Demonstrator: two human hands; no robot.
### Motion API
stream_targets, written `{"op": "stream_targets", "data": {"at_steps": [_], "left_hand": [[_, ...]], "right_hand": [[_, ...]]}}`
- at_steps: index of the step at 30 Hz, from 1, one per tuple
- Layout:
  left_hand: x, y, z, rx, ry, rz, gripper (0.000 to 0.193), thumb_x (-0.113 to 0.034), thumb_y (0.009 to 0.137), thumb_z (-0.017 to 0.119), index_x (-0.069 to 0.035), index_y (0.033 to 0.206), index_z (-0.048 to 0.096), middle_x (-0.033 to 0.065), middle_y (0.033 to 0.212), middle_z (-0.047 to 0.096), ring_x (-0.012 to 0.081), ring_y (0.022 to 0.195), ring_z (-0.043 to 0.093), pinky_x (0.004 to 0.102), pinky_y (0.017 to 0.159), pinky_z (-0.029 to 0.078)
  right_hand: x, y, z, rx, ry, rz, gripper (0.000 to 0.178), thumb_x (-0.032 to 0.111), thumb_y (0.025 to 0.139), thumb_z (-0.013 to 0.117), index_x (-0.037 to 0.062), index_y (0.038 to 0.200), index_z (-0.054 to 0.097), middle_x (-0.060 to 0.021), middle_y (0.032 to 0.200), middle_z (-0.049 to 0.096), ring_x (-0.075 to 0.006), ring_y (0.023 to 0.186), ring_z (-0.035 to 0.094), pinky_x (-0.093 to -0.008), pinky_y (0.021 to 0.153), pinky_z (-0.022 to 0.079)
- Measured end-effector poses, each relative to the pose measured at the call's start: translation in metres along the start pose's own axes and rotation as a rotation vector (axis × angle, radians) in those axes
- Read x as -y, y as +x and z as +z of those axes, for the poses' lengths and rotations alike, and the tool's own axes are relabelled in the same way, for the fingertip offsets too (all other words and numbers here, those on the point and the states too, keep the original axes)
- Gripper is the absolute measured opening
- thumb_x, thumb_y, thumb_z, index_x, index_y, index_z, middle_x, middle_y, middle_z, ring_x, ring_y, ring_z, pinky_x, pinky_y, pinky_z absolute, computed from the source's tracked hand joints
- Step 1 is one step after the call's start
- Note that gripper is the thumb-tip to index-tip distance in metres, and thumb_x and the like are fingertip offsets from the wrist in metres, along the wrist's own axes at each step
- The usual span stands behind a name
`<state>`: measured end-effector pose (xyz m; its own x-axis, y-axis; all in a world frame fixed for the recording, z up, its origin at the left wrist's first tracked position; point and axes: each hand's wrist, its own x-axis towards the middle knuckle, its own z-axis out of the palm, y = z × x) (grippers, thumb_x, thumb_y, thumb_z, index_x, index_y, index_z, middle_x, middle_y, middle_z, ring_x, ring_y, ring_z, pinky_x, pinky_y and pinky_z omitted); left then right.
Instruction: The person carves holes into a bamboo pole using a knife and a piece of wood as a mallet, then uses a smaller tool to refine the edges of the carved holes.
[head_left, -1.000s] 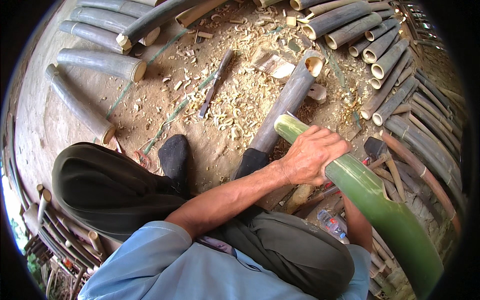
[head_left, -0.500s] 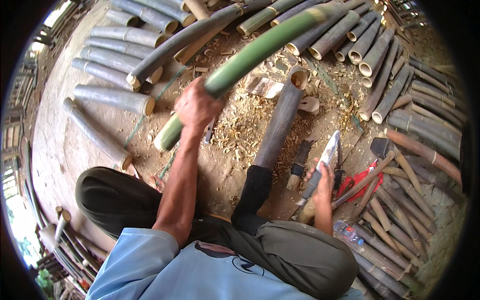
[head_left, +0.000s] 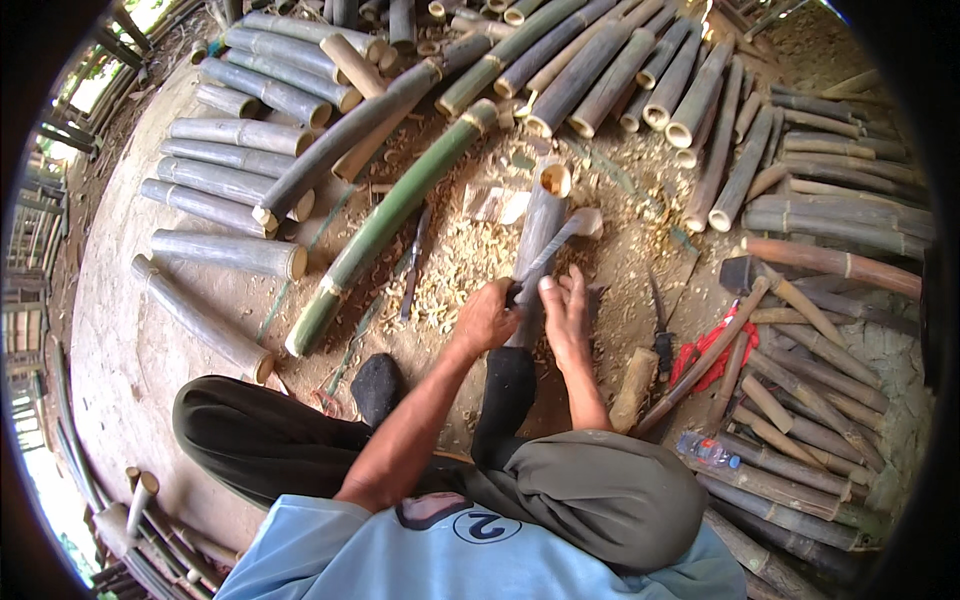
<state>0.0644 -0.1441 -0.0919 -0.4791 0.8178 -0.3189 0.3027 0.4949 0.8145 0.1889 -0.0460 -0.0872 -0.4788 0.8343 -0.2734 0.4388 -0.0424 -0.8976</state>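
Observation:
My left hand [head_left: 489,316] is closed round the dark handle of a knife [head_left: 553,246], whose grey blade slants up to the right over an upright-looking grey bamboo tube [head_left: 541,222]. Beside it, my right hand [head_left: 568,312] is open, thumb and fingers apart, close to the tube and the knife. The tube's hollow end faces away from me, and its near end meets my black-socked right foot [head_left: 511,376]. A long green bamboo pole [head_left: 400,210] lies to the left of the tube, apart from both hands.
Pale shavings [head_left: 450,285] cover the floor round the tube. Several grey bamboo lengths [head_left: 232,252] lie left, more [head_left: 610,80] at the far side. On the right are a black-handled knife [head_left: 662,345], a red cloth [head_left: 712,350], a plastic bottle [head_left: 708,449] and stacked bamboo pieces [head_left: 830,390].
The green pole has left my left hand and lies on the left. The knife was in my right hand; now my left hand grips one, and both hands have come together over the grey tube.

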Motion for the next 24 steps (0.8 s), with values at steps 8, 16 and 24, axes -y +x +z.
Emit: {"op": "stream_targets", "data": {"at_steps": [8,16,24], "left_hand": [[0.037,-0.006,-0.042,-0.572,-0.474,-0.252,0.022,-0.011,0.078,0.06,0.0,0.094,0.07,0.0091,0.07,0.066,0.0177,0.062,0.06,0.0363,0.061,0.049],[0.057,-0.001,-0.049,-0.649,-0.596,-0.15,0.013,-0.006,0.078,0.054,-0.001,0.085,0.064,0.0034,0.07,0.064,0.0113,0.056,0.054,0.029,0.053,0.045],[0.066,0.067,-0.025,-0.565,-0.523,-0.177,0.021,-0.005,0.078,0.057,0.002,0.096,0.065,0.005,0.075,0.062,0.0151,0.066,0.058,0.0312,0.058,0.048]], "right_hand": [[-0.066,0.024,0.011,0.14,-0.52,0.054,0.092,0.04,0.067,0.084,-0.0122,0.131,0.044,-0.0325,0.128,0.056,-0.0412,0.121,0.056,-0.0435,0.102,0.045],[-0.038,0.068,0.01,0.11,-0.544,0.008,0.095,0.046,0.067,0.084,-0.0131,0.13,0.044,-0.0331,0.127,0.057,-0.041,0.115,0.06,-0.0449,0.097,0.049],[-0.05,0.033,-0.039,-0.09,-0.825,0.004,0.081,0.049,0.082,0.074,-0.0053,0.135,0.044,-0.0284,0.126,0.056,-0.0422,0.118,0.056,-0.0519,0.096,0.048]]}}
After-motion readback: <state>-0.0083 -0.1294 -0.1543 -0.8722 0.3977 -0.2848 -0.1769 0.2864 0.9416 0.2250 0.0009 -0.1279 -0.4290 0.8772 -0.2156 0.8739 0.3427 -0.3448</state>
